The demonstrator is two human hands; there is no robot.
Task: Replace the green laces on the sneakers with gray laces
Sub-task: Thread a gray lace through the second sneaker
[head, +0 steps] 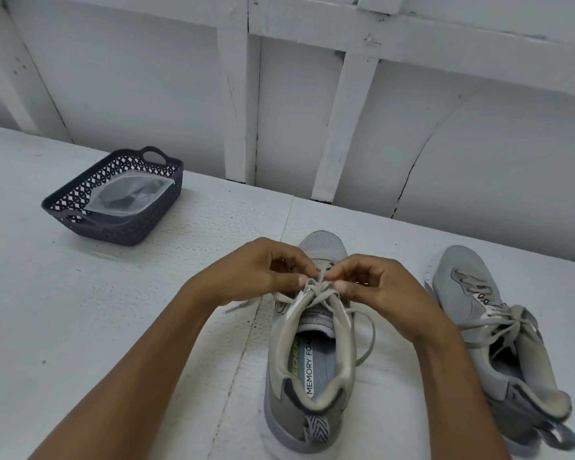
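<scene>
White boards with painted battens close off the back, and a white table (113,293) runs under everything. On it, well apart from the fingers and off to their far left, sits a dark lattice basket (113,220) holding a clear bag (130,199) with something dark inside — too blurred to say whether those are laces. Two gray sneakers come next in size: the near sneaker (309,360) lies directly below the fingers, heel toward the person, and the second sneaker (502,343) rests well off to their right, tilted on its side, its laces tied in a loose bow.

Both hands meet over the top eyelets. The left hand (256,270) and right hand (375,283) each have thumb and forefinger closed in a pinch on the lace (326,293) at the knot, the other fingers curled. The lace under them looks pale gray-beige, not plainly green; loose ends trail out either side of the fingers.

As I judge it, the knot is being worked. Pulling the wrong strand could tighten it rather than free it, and a sharp tug could drag the light shoe — nothing pins it down.

Below the fingers, the insole (307,370) reads "MEMORY FOAM", the last letter partly hidden; a yellow-green word beside it is cut off.
</scene>
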